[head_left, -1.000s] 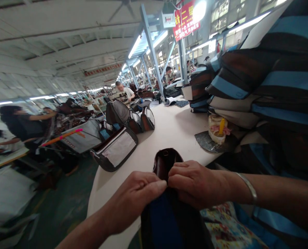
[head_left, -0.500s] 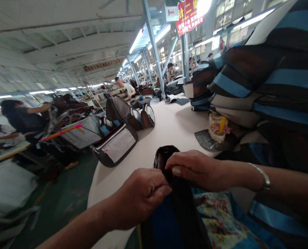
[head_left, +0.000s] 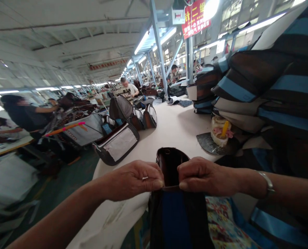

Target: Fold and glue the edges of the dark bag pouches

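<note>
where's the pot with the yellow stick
Head view, right of centre: the pot sits on a dark mat, beside the striped stack, beyond the right hand.

Table: long white worktop (head_left: 174,128) running away ahead.
Right side: tall stack of blue-and-brown striped panels (head_left: 260,79).
Beside the stack: pale pot with a yellow handle (head_left: 220,133) on a dark mat (head_left: 208,145).
Left table edge: open grey bag (head_left: 117,143), more open bags (head_left: 133,114) behind it.
Left aisle: seated people (head_left: 24,114), an orange rod (head_left: 63,129).
Overhead: red sign (head_left: 196,15).
</note>
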A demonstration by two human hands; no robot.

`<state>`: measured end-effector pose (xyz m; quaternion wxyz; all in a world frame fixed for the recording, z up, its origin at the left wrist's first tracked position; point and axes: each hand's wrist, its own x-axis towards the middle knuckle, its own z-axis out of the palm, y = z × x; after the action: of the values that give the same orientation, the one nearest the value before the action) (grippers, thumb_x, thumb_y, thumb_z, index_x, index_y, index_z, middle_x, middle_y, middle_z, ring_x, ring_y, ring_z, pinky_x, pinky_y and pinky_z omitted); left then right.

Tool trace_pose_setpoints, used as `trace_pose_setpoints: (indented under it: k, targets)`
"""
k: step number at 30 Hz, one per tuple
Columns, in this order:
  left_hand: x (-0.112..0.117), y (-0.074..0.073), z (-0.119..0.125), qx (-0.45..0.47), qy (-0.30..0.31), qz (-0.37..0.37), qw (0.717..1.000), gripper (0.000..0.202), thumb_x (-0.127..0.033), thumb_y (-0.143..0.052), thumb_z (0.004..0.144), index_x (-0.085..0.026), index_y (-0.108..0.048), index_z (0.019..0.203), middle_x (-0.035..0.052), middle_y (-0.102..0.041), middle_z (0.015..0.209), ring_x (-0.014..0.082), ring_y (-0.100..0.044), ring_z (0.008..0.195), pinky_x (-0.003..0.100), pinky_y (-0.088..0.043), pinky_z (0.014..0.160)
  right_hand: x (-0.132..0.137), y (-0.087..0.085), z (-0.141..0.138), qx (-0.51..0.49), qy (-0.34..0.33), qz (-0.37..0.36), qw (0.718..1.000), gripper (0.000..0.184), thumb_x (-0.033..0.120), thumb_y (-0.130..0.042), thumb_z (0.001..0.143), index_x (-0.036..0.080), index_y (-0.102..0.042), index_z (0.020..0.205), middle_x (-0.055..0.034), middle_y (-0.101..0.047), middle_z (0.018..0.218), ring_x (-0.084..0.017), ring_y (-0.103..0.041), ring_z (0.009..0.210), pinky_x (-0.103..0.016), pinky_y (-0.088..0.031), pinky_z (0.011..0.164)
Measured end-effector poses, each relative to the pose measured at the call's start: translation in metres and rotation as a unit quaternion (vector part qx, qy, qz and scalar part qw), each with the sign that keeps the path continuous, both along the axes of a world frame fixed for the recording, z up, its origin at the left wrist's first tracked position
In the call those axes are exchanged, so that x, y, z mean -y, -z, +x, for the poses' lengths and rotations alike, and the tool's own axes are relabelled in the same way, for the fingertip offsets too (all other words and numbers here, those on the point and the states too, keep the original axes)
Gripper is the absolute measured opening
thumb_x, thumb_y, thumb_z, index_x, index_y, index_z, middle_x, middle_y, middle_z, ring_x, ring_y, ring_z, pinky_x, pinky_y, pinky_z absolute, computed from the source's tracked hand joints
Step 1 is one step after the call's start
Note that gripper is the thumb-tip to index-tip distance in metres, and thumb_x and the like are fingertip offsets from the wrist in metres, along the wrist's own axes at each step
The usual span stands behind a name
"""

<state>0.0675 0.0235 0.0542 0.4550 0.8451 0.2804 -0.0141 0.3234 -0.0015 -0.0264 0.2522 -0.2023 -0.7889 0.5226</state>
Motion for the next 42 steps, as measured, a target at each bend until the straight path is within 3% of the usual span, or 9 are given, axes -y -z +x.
trace_pose_setpoints:
  k: [6, 13, 15, 20, 24, 27, 32, 36, 42]
  targets:
    - [0.003, 0.004, 0.009, 0.011, 0.032, 0.055, 0.998, 0.022, -0.03, -0.054, 0.097, -0.014, -0.065, 0.086, 0.0046, -0.061, 0.091, 0.0139, -0.054, 0.084, 0.024, -0.042, 0.078, -0.002, -0.007, -0.005, 0.028, -0.027, -0.001, 0.999, 0.04, 0.046, -0.059, 0.096, 0.015, -0.047, 0.075, 0.0068, -0.034, 0.064, -0.006, -0.029, 0.057, -0.02, -0.023, 0.049]
    - [0.016, 0.019, 0.007, 0.024, 0.021, 0.197, 0.98, 0.021, -0.025, -0.045, 0.1, -0.016, -0.054, 0.083, 0.0023, -0.055, 0.086, 0.0143, -0.049, 0.082, 0.025, -0.039, 0.076, -0.018, 0.008, -0.001, 0.064, -0.048, -0.007, 0.997, 0.048, 0.05, -0.049, 0.1, 0.016, -0.038, 0.068, 0.0076, -0.027, 0.061, -0.006, -0.025, 0.054, -0.021, -0.022, 0.048]
    - [0.015, 0.022, 0.007, 0.039, 0.015, 0.194, 0.98, 0.024, -0.027, -0.044, 0.101, -0.016, -0.054, 0.082, 0.0019, -0.055, 0.086, 0.0139, -0.049, 0.08, 0.025, -0.039, 0.076, -0.018, 0.0, -0.001, 0.089, -0.051, 0.001, 0.995, 0.045, 0.049, -0.048, 0.101, 0.016, -0.041, 0.071, 0.0074, -0.029, 0.063, -0.006, -0.026, 0.055, -0.021, -0.023, 0.049]
    - [0.011, 0.029, 0.007, 0.062, 0.028, 0.213, 0.975, 0.026, -0.032, -0.043, 0.102, -0.017, -0.053, 0.083, 0.0014, -0.055, 0.087, 0.0143, -0.05, 0.082, 0.025, -0.038, 0.076, -0.009, -0.038, -0.014, 0.111, -0.045, 0.157, 0.98, 0.015, 0.03, -0.056, 0.098, 0.016, -0.057, 0.095, 0.0035, -0.049, 0.08, -0.008, -0.04, 0.07, -0.02, -0.034, 0.064]
    - [0.011, 0.036, 0.0, 0.059, 0.026, 0.239, 0.969, 0.028, -0.033, -0.044, 0.102, -0.017, -0.053, 0.081, 0.0017, -0.055, 0.085, 0.0149, -0.049, 0.08, 0.026, -0.037, 0.073, -0.007, -0.035, -0.027, 0.055, -0.069, 0.142, 0.986, 0.024, 0.025, -0.051, 0.1, 0.014, -0.051, 0.079, 0.0063, -0.04, 0.067, -0.006, -0.033, 0.061, -0.016, -0.031, 0.057]
    - [0.011, 0.04, -0.007, 0.082, 0.037, 0.241, 0.966, 0.029, -0.034, -0.044, 0.102, -0.017, -0.056, 0.081, 0.0018, -0.057, 0.084, 0.0149, -0.05, 0.079, 0.026, -0.037, 0.071, -0.001, -0.023, -0.032, 0.07, -0.023, 0.204, 0.976, 0.021, 0.022, -0.054, 0.096, 0.016, -0.048, 0.076, 0.0061, -0.041, 0.065, -0.006, -0.035, 0.057, -0.018, -0.031, 0.054]
    - [0.016, 0.044, -0.015, 0.128, 0.075, 0.247, 0.958, 0.024, -0.031, -0.047, 0.101, -0.018, -0.059, 0.083, 0.0007, -0.062, 0.083, 0.0134, -0.053, 0.078, 0.025, -0.037, 0.07, 0.018, -0.022, -0.04, 0.192, -0.012, 0.364, 0.911, 0.004, 0.012, -0.055, 0.085, 0.017, -0.054, 0.085, 0.0007, -0.058, 0.074, -0.011, -0.047, 0.063, -0.024, -0.033, 0.057]
    - [0.016, 0.045, -0.022, 0.145, 0.057, 0.249, 0.956, 0.025, -0.031, -0.05, 0.1, -0.018, -0.062, 0.084, 0.0019, -0.065, 0.085, 0.0134, -0.057, 0.081, 0.024, -0.04, 0.073, 0.023, -0.023, -0.046, 0.235, -0.013, 0.385, 0.892, 0.01, 0.014, -0.061, 0.08, 0.017, -0.057, 0.088, 0.0, -0.063, 0.077, -0.013, -0.051, 0.064, -0.027, -0.034, 0.058]
    - [-0.01, 0.042, -0.028, 0.13, 0.08, 0.087, 0.985, 0.034, -0.039, -0.045, 0.102, -0.018, -0.071, 0.096, 0.006, -0.067, 0.098, 0.0162, -0.062, 0.088, 0.025, -0.046, 0.08, 0.018, -0.008, -0.044, 0.236, 0.041, 0.36, 0.902, 0.004, 0.017, -0.057, 0.084, 0.018, -0.053, 0.085, 0.0003, -0.061, 0.072, -0.012, -0.049, 0.062, -0.027, -0.033, 0.057]
